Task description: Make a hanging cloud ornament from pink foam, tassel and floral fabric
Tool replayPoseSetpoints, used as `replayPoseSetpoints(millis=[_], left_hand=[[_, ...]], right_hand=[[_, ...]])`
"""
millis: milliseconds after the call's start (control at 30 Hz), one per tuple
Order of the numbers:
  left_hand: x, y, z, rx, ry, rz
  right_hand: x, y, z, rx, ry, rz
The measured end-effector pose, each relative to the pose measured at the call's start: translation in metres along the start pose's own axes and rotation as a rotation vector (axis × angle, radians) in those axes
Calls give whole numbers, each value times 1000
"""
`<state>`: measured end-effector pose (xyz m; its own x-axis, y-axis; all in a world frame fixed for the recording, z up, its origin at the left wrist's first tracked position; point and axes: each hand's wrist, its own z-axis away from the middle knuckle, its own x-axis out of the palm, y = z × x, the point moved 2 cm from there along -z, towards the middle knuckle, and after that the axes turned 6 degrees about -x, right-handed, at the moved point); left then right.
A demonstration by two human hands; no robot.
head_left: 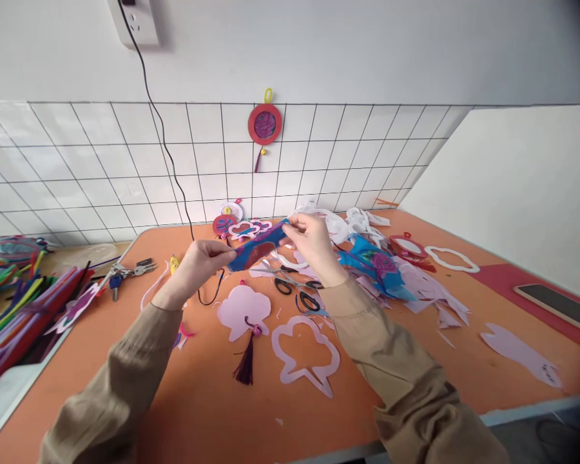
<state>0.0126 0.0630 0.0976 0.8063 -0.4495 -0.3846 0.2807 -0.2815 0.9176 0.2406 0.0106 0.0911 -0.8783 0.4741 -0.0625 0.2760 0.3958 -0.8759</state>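
Note:
A strip of blue patterned fabric with purple and dark red areas is stretched in the air between my hands. My left hand pinches its left end, and my right hand grips the upper right end. Below it on the orange table lie scissors with black handles, partly hidden by my right wrist. Nearer to me are a pink cloud-shaped piece with a dark tassel and a pink cloud-shaped frame with an open middle.
Blue fabric and pink scraps are heaped on the right, near a phone. Keys and bundled pipe cleaners lie left. A black cable hangs down the wall beside a round red ornament.

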Motion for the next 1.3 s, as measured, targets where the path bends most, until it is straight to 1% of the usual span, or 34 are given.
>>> replayPoseSetpoints(millis=[67,100,133,167,200,233,300,333,367,400,467,533,600,700,800,900,1000,1100,1200,1300], left_hand=[[9,8,9,27,-176,-48],[13,10,14,6,-275,-89],[16,11,17,-34,-341,-140],[19,11,18,-69,-360,-184],[20,8,18,-97,-339,-213],[20,5,15,-108,-292,-226],[18,-4,7,-71,-175,-168],[18,-9,2,-41,-130,-78],[18,-13,-3,-5,-112,42],[19,-18,-6,12,-123,160],[23,-23,-11,10,-223,351],[28,-26,-11,-32,-334,474],[31,-27,-10,-91,-379,550],[32,-27,-9,-167,-321,582],[27,-24,-8,-195,-242,501],[21,-19,-8,-171,-220,415],[15,-16,-8,-138,-214,402],[9,-13,-9,-105,-217,413],[2,-9,-9,-84,-242,450],[-6,-8,-10,-82,-243,502]], right_hand=[[5,3,4,38,9,-240],[8,4,6,63,-9,-375],[11,5,8,92,-31,-500],[14,5,10,123,-47,-610],[16,6,12,154,-59,-701],[18,6,13,183,-67,-776],[22,5,16,239,-93,-886],[24,5,17,263,-117,-923],[26,5,17,283,-144,-946],[27,5,18,295,-170,-954],[29,6,18,303,-199,-943],[30,8,18,297,-202,-899],[29,9,17,282,-203,-827],[27,9,17,249,-213,-716],[22,2,16,225,-246,-677],[17,-3,16,241,-289,-627],[13,-2,16,215,-308,-446],[11,5,14,125,-264,-292],[10,9,14,68,-188,-252],[11,6,14,45,-155,-247]])
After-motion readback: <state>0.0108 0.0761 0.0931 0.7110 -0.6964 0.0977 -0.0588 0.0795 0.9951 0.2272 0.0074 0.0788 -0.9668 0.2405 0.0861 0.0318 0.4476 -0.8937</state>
